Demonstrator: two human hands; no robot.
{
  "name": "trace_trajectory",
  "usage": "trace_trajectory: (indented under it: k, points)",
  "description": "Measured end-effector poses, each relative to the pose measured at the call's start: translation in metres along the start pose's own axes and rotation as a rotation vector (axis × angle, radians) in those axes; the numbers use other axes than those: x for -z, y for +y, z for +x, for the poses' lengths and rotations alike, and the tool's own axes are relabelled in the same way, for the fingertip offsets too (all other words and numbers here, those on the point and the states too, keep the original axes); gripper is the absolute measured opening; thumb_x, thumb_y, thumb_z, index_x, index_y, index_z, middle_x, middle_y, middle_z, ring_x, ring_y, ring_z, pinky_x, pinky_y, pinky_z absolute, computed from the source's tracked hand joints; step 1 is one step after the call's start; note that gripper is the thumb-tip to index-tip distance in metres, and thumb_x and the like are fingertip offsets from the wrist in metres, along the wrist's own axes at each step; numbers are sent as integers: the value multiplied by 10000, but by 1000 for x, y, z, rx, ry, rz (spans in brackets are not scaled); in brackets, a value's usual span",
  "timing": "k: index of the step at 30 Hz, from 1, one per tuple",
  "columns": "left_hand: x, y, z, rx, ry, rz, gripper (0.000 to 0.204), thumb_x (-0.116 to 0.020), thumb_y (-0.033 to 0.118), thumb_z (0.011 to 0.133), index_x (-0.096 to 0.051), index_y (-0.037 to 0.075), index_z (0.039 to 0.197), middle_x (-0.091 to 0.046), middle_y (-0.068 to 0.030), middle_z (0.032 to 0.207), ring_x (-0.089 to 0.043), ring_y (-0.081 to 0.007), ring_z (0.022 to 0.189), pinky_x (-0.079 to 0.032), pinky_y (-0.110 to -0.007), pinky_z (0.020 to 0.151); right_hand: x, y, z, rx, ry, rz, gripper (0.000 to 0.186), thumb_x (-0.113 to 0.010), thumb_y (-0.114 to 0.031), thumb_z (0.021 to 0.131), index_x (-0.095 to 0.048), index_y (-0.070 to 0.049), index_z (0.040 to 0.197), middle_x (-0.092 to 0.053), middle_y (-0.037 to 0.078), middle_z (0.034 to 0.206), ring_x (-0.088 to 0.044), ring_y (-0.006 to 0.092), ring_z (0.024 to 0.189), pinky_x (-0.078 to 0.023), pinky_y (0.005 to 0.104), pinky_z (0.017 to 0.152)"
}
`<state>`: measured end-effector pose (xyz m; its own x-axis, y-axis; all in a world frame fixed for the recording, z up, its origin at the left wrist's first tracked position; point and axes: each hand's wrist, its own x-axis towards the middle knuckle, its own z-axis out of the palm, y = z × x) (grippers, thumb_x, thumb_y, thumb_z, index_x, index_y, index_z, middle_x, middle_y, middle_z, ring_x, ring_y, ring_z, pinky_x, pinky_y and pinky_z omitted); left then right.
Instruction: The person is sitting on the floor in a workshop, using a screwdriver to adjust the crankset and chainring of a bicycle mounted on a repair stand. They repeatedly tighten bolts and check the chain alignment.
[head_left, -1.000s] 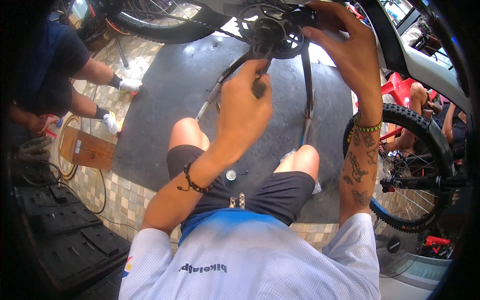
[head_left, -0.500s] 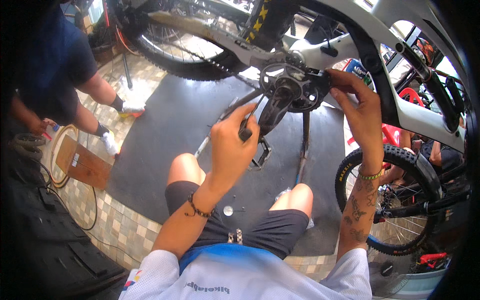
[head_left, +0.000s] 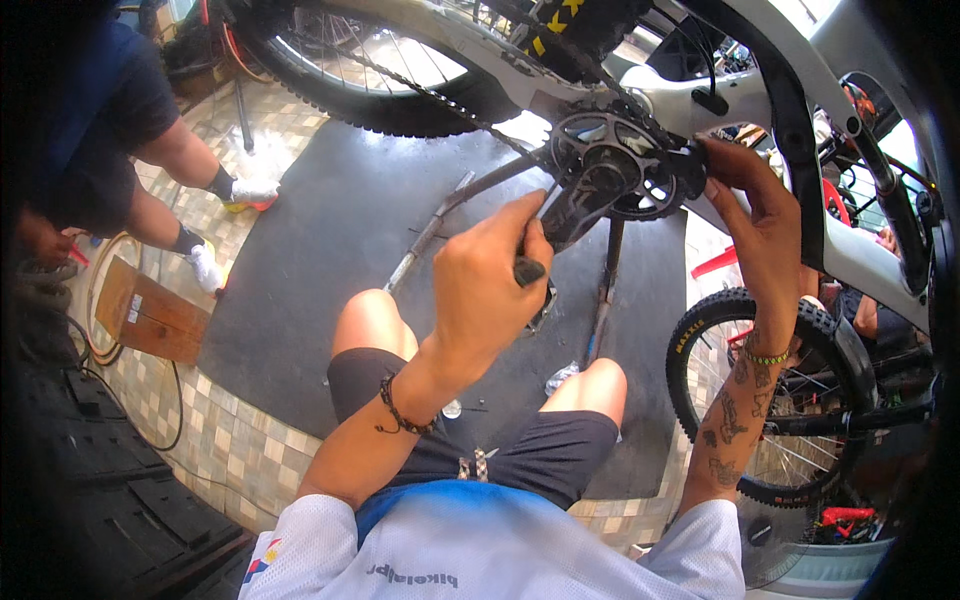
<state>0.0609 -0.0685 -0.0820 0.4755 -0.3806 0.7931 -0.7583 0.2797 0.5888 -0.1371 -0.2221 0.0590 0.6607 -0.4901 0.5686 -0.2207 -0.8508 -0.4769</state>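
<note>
A white bicycle frame [head_left: 670, 95] hangs before me, with a chainring [head_left: 655, 150] and black crank arm [head_left: 585, 205] at its middle. The chain [head_left: 430, 108] runs off to the upper left. My left hand [head_left: 490, 285] is closed round a thin-shafted tool [head_left: 530, 270] with a dark handle. Its shaft points up beside the crank arm; its tip is hard to make out against the chainring. My right hand [head_left: 760, 215] pinches a black part [head_left: 687, 170] at the chainring's right edge, probably a chain guide. Below the crank, my left hand mostly covers a pedal [head_left: 545, 308].
Stand legs [head_left: 605, 285] reach down to a dark mat [head_left: 290, 270]. Another bike's wheel [head_left: 690, 345] stands at right. A person's legs [head_left: 165, 215] are at left, near a wooden board [head_left: 165, 325]. Small parts lie between my knees. A black case [head_left: 100, 500] is lower left.
The bicycle's crank area appears further right in view. Both hands have shifted right with it, the left still holding the tool and the right still at the black part.
</note>
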Motion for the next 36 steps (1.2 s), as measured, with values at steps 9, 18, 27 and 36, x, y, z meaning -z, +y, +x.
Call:
trace_trajectory:
  k: [9,18,27,36]
  points:
    - [20,18,21,-202,-291,439,312,-681,89,842,-710,50,1150,-652,-56,740,-703,-222,656,-531,-364,587,10,11,2,47,-2,-7,322,-679,-54,1021,-734,-61,1338,-762,60,1274,-681,134,1186,-505,290,1053]
    - [19,20,14,1265,-160,-1789,324,-494,157,1103,-612,-29,1342,-357,65,667,-368,-49,546,-359,-239,514,-2,1,2,-11,-36,76,365,-688,-34,1012,-695,-18,1376,-732,99,1336,-672,155,1226,-498,316,1086]
    - [29,27,18,950,-465,-851,473,-586,296,1073,-601,-55,1391,-545,7,649,-590,-137,638,-487,-301,586,-11,4,-1,44,57,119,401,-698,-5,970,-723,-64,1366,-773,53,1172,-705,112,1048,-536,275,979]
    - [34,17,25,1195,-344,-1320,529,-598,296,1056,-558,-100,1403,-483,-4,644,-579,-181,595,-508,-340,567,7,3,12,451,-16,-549,730,-821,40,786,-669,-222,1450,-651,104,1311,-664,296,1177,-558,386,977]
